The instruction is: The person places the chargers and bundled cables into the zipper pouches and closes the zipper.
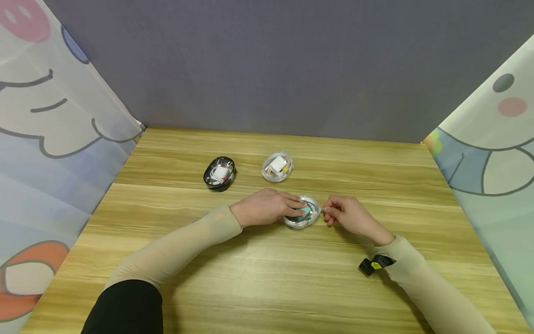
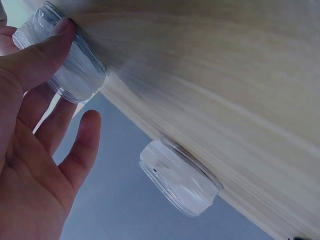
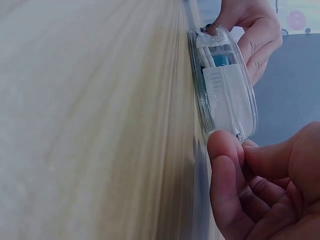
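Observation:
In the head view a clear round zip pouch [image 1: 314,217] with a white cable and a teal item inside lies on the table between both hands. My left hand [image 1: 270,207] grips it from the left, fingers over its top. The left wrist view shows the thumb along one side of the pouch [image 2: 77,75]. From the other side my right hand [image 1: 350,214] pinches the zipper pull [image 3: 240,139] at the pouch's right end, between thumb and index finger. The zipper runs along the pouch's side wall [image 3: 222,95].
Behind the hands lies another clear pouch [image 1: 277,168] with a white charger and cable. A black-edged pouch [image 1: 219,174] with a white plug sits to its left. A grey panel [image 1: 267,69] borders the wooden table [image 1: 258,283] at the back, with cartoon-printed sheets at both sides.

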A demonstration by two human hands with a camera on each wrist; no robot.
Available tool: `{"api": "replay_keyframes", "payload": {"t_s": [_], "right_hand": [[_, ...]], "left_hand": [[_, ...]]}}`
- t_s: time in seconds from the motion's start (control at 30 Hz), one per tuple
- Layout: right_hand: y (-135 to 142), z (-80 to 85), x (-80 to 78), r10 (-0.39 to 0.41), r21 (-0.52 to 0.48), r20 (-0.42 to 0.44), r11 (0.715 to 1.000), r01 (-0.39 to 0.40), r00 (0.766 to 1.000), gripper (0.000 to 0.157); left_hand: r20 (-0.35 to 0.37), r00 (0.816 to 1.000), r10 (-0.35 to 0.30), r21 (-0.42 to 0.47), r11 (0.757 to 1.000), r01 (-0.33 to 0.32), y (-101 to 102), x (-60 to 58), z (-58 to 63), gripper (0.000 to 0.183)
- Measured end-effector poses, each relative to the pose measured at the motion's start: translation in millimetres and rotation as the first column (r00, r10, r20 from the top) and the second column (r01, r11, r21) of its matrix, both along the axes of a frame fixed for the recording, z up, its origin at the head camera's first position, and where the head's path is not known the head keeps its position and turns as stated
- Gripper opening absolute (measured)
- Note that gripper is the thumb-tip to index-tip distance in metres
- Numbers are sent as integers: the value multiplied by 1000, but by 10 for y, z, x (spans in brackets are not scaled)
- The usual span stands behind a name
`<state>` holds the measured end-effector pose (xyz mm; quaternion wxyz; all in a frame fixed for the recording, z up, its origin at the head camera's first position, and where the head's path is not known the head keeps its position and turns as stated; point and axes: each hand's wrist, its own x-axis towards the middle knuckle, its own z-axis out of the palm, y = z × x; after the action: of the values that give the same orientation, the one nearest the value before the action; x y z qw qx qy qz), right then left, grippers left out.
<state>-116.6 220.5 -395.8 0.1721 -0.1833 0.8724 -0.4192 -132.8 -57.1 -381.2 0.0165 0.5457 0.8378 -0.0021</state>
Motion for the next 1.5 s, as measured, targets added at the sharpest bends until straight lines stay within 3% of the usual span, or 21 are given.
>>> {"api": "replay_keyframes", "payload": {"t_s": [0.57, 1.5], "right_hand": [[12, 24, 45, 19, 7, -2, 1000, -19, 1000, 16], [-34, 16, 193, 61, -115, 163, 992, -43, 985, 15]], "left_hand": [[7, 1000, 4, 10, 1000, -4, -3, 8, 21, 60], [-11, 1000, 10, 6, 1000, -10, 4, -6, -18, 56]]}}
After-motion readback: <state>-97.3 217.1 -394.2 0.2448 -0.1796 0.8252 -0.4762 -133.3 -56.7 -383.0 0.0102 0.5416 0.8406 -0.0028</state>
